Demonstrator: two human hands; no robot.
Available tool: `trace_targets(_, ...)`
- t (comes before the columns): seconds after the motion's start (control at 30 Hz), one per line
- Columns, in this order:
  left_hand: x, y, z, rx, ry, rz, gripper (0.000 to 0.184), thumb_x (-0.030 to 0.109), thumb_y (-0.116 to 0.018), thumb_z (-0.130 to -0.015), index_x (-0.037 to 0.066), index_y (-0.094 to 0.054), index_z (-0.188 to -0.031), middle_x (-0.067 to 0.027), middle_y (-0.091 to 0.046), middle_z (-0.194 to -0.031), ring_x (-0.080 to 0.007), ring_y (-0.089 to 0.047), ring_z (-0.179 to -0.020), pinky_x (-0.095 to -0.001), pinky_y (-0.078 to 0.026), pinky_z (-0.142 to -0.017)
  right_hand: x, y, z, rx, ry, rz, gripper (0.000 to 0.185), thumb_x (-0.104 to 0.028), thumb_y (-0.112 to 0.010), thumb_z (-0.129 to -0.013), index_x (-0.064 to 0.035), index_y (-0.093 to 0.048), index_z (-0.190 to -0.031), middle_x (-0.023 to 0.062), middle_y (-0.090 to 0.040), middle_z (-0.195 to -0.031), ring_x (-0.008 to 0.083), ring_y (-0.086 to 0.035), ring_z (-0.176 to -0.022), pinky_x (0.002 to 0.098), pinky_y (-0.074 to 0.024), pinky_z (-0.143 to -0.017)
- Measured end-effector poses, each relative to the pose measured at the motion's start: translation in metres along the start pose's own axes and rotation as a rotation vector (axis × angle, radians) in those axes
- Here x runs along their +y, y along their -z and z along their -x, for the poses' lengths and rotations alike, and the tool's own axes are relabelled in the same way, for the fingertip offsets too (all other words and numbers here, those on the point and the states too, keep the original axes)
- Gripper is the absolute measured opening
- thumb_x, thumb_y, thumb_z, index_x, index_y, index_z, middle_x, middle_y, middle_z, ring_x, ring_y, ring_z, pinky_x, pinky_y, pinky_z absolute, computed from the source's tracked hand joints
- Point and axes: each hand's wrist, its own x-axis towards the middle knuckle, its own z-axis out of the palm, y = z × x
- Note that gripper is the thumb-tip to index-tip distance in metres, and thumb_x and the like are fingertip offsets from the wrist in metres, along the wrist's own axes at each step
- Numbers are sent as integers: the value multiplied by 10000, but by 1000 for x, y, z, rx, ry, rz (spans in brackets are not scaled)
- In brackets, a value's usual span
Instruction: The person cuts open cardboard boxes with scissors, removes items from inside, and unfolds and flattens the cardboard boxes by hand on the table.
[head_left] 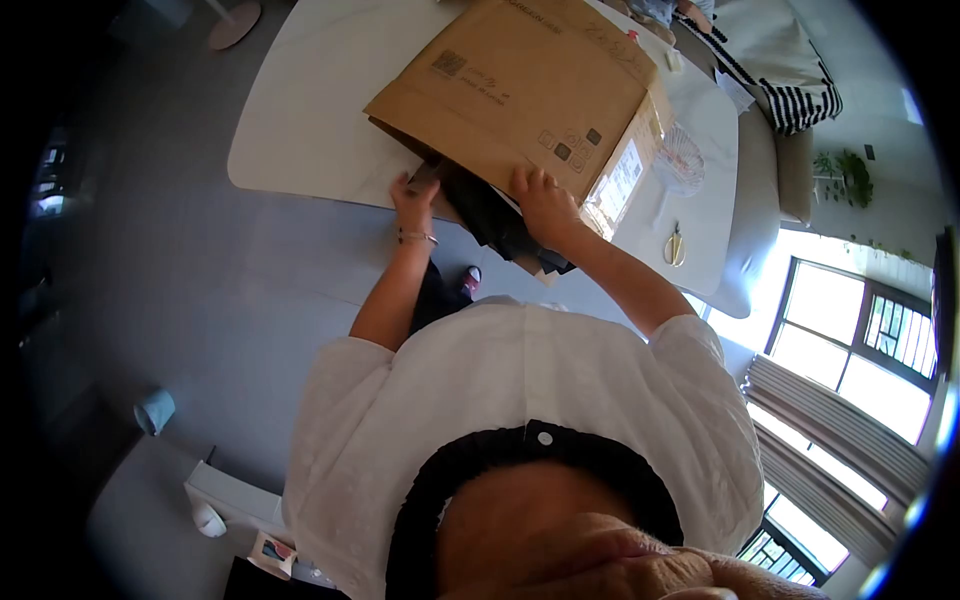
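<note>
A large brown cardboard box [500,90] lies on the white table [310,110], its open side facing my body. Dark material [485,212] sticks out of the opening and hangs over the table edge. My left hand [412,200], with a bracelet at the wrist, is at the left of the opening, its fingers closed on the dark material. On the right, my right hand [548,208] holds the box by its near edge, fingers on the top face beside a white label [617,185]. The thumb of the right hand is hidden.
Gold-handled scissors [676,245] and a clear ribbed dish [682,160] lie on the table right of the box. Part of another person [690,12] shows at the top right, near a striped cloth [800,105]. A sofa [760,200] runs along the table's right side.
</note>
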Motion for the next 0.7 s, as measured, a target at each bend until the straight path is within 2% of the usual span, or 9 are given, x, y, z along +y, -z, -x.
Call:
trace_targets(0.07, -15, 2, 39, -83, 362, 286, 269, 85, -695, -777, 152, -544, -989, -18, -596, -862, -113, -578, -776, -307, -510, -661, -5, 2, -1, -95, -113, -68, 533, -79, -532, -786, 33, -318, -1262, 239, -479, -1100, 370, -547, -1025, 433, -533, -737)
trace_targets(0.17, -23, -5, 93, -303, 687, 428, 183, 133, -671, -819, 148, -566, -967, -7, -616, -869, -134, -605, -732, -312, -511, -635, -7, -2, -2, -26, -86, -21, 475, -91, -546, -778, 43, -371, -1199, 234, -503, -1058, 353, -583, -961, 397, -547, -678)
trace_targets(0.23, -19, -20, 102, -396, 719, 397, 193, 137, -673, -817, 126, -578, -984, -10, -633, -918, -151, -622, -746, -318, -509, -631, -9, 4, -8, -58, -102, 11, 462, -98, -551, -773, 48, -385, -1179, 224, -529, -1014, 339, -610, -894, 382, -550, -643)
trace_targets(0.3, -15, -31, 93, -410, 630, 259, 265, 180, -750, -744, 42, -620, -930, -44, -658, -852, -162, -639, -720, -315, -515, -623, -11, -1, -14, -88, -117, 44, 450, -104, -556, -769, 54, -398, -1160, 213, -556, -970, 326, -637, -827, 367, -553, -608)
trace_targets(0.37, 2, -34, 99, -396, 530, 37, 289, 202, -754, -740, 18, -623, -920, -62, -657, -873, -142, -634, -723, -315, -507, -598, -12, -8, -16, -57, -130, 43, 546, -143, -548, -798, 107, -377, -1253, 289, -575, -1021, 377, -649, -810, 373, -559, -613)
trace_targets(0.5, -8, -48, 103, -311, 411, -160, 288, 197, -748, -742, 13, -622, -924, -70, -657, -874, -125, -618, -736, -294, -499, -625, -3, 15, -13, -147, -135, -6, 553, -143, -526, -817, 116, -355, -1274, 324, -555, -1068, 387, -649, -834, 376, -555, -652)
trace_targets(0.57, -10, -65, 97, -265, 127, 99, 298, 168, -738, -750, 52, -577, -972, 0, -615, -817, -75, -586, -658, -187, -445, -481, 7, 27, -16, -83, -94, 32, 290, -105, -516, -825, 59, -428, -1047, 215, -604, -876, 351, -661, -750, 394, -550, -588)
trace_targets(0.63, -15, -84, 75, -316, 67, -68, 363, 122, -725, -755, 51, -545, -1061, -19, -620, -891, -99, -592, -703, -216, -475, -539, 13, 29, -25, -117, -96, -24, 327, -115, -520, -825, 78, -422, -1070, 230, -602, -897, 368, -655, -773, 409, -546, -613)
trace_targets(0.7, 3, -119, 60, -223, 19, 187, 333, 48, -674, -779, -30, -562, -1082, -82, -628, -1024, -174, -589, -909, -291, -474, -808, 15, 38, -33, -152, -99, -80, 364, -124, -525, -824, 96, -415, -1092, 246, -600, -917, 385, -649, -795, 424, -543, -639)
